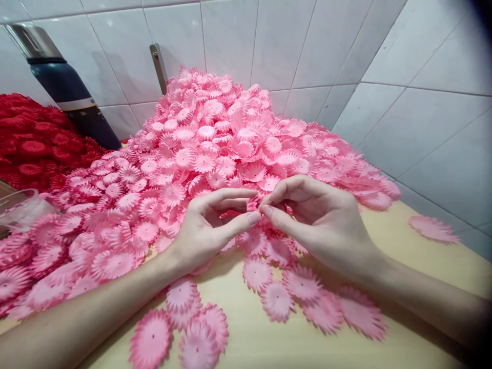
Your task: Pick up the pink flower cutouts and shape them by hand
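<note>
My left hand (pixel 209 220) and my right hand (pixel 321 220) meet fingertip to fingertip over the table, in front of a big heap of pink petal discs (pixel 207 163). A small bit of a pink petal disc (pixel 252 204) shows between the thumb and fingers of my left hand. Thumb and forefinger of my right hand are pinched together at the edge of that same disc. Most of it is hidden by the fingers. Below the hands lie several loose discs, round with fringed edges and a small centre hole.
Red petal discs (pixel 33 146) are heaped at the left beside a dark blue bottle (pixel 82 95) with a steel cap. A clear plastic container (pixel 26 212) stands at the left edge. White tiled walls (pixel 226 38) enclose the pale yellow table (pixel 253 333) behind and at right.
</note>
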`<state>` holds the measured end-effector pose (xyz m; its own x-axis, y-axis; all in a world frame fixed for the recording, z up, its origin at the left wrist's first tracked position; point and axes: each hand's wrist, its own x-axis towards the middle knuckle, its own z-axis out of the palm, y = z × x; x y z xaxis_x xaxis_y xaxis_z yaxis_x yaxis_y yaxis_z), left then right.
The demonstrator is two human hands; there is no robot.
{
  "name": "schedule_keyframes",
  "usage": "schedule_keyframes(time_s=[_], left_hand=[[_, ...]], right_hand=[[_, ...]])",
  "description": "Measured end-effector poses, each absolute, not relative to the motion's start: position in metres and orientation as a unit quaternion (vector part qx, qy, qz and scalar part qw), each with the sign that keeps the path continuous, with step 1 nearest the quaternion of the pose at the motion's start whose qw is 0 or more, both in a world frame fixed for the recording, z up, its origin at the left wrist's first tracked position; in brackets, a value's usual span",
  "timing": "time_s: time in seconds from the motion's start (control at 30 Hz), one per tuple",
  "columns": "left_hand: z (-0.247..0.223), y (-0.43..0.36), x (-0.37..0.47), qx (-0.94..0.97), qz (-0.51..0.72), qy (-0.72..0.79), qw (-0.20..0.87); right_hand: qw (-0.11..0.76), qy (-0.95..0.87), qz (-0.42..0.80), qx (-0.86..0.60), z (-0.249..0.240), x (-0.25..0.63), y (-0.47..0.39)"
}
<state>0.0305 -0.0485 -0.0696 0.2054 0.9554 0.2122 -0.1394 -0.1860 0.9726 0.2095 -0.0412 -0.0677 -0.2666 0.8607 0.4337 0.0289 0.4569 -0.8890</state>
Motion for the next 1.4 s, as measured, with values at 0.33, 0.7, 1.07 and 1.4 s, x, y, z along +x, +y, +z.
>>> schedule_keyframes(time_s=[0.33,0.7,1.07,1.4], left_hand=[[-0.0664,-0.0469,0.0286,0.553,0.531,0.42,0.485],[-0.0688,-0.0486,0.0293,0.609,0.503,0.427,0.44],[-0.0703,-0.0486,0.0308,0.614,0.474,0.428,0.463],[-0.0701,-0.0488,0.0314,0.598,0.476,0.428,0.482]], right_hand=[[0.513,-0.68,0.382,-0.359,-0.0661,0.214,-0.0342],[0.497,-0.691,0.402,-0.337,-0.0644,0.2101,-0.0394],[0.499,-0.683,0.412,-0.339,-0.0675,0.2106,-0.0389],[0.504,-0.687,0.396,-0.343,-0.0669,0.2102,-0.038]])
